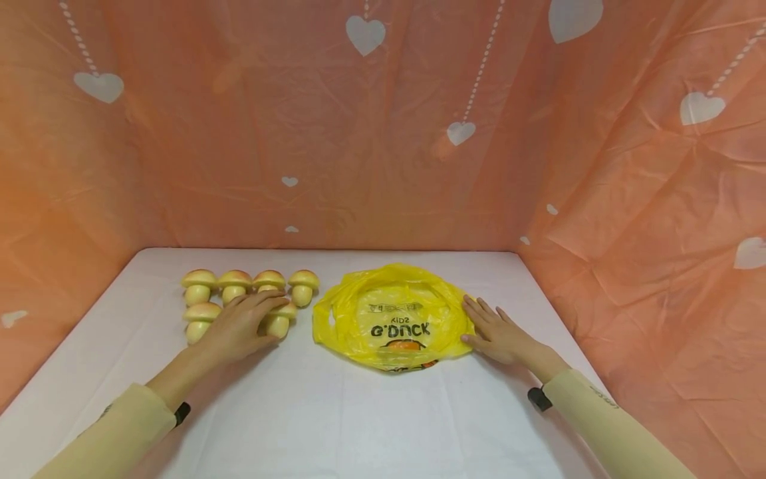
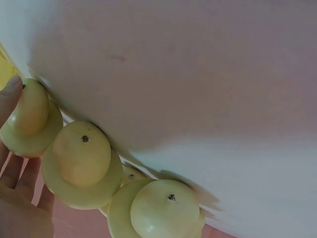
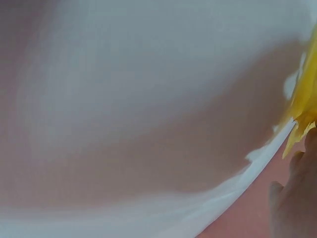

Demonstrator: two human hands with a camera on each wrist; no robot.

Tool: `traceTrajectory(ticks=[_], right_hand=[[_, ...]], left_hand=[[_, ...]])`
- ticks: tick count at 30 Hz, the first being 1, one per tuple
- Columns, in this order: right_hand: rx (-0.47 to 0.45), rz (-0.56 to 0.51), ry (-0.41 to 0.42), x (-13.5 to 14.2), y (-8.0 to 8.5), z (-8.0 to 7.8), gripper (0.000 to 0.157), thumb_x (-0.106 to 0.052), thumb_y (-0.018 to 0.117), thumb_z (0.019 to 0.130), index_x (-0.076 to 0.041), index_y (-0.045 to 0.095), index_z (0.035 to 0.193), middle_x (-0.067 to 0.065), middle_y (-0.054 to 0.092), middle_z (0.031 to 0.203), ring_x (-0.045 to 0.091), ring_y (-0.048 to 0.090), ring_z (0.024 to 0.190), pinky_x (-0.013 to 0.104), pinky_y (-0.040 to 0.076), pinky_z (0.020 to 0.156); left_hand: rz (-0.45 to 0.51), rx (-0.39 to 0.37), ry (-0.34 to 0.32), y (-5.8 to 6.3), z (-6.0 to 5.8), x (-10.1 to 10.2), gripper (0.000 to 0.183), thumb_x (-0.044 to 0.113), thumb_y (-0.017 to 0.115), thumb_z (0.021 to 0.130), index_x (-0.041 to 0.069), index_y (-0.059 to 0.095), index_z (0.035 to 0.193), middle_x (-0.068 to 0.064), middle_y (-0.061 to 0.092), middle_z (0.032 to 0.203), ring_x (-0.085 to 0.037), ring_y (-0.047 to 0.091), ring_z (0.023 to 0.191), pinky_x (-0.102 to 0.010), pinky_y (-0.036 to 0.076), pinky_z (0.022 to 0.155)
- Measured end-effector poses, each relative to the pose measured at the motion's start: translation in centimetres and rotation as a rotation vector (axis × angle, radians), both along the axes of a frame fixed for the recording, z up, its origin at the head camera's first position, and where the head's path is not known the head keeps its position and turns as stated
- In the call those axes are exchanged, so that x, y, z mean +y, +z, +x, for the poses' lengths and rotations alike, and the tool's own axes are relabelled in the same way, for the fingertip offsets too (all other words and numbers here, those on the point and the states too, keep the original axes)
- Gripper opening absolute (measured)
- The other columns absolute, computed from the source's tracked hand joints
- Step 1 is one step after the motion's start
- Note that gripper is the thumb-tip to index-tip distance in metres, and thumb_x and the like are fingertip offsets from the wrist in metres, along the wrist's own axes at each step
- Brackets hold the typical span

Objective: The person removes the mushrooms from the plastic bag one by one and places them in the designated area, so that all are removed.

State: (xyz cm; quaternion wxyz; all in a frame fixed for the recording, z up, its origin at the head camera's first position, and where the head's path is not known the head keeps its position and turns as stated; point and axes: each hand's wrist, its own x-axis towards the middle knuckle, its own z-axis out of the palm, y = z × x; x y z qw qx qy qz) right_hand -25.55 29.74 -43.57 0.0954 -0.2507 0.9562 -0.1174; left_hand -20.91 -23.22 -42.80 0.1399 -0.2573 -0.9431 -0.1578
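Observation:
My left hand point(image 1: 236, 330) reaches over the front row of toy mushrooms. It grips the right-hand mushroom point(image 1: 278, 323) of that row. In the left wrist view the thumb lies near the stem end of this mushroom point(image 2: 30, 111), and the fingers point(image 2: 22, 178) curve behind its pale cap. To its right a yellow plastic bag point(image 1: 341, 332) with duck print is spread flat, its mouth a wide ring. My right hand point(image 1: 499, 332) rests with straight, spread fingers against the bag's right edge. The right wrist view catches just a strip of the bag point(image 3: 307, 94) beside those fingers.
Several more mushrooms with yellow stems stand in two rows at the left, such as the back-left one point(image 1: 199, 286) and the front-left one point(image 1: 200, 316). A white cloth point(image 1: 359, 419) covers the table. Orange sheets with hearts point(image 1: 365, 100) hang behind and at both sides.

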Motion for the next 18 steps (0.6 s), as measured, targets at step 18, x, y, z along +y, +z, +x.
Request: traceTrajectory(ticks=[18], right_hand=[[0.192,-0.208,-0.06,0.3,1.6,0.2,0.075,-0.04,0.05,0.11,-0.003,0.017,0.166,0.014,0.014,0.173,0.044,0.015,0.157,0.067,0.01,0.124]], left_hand=[[0.101,0.089,0.086,2.0,2.5,-2.4,0.073,0.034,0.079,0.092,0.003,0.051,0.152,-0.019,0.051,0.154,-0.044,0.047,0.139,-0.064,0.037,0.111]])
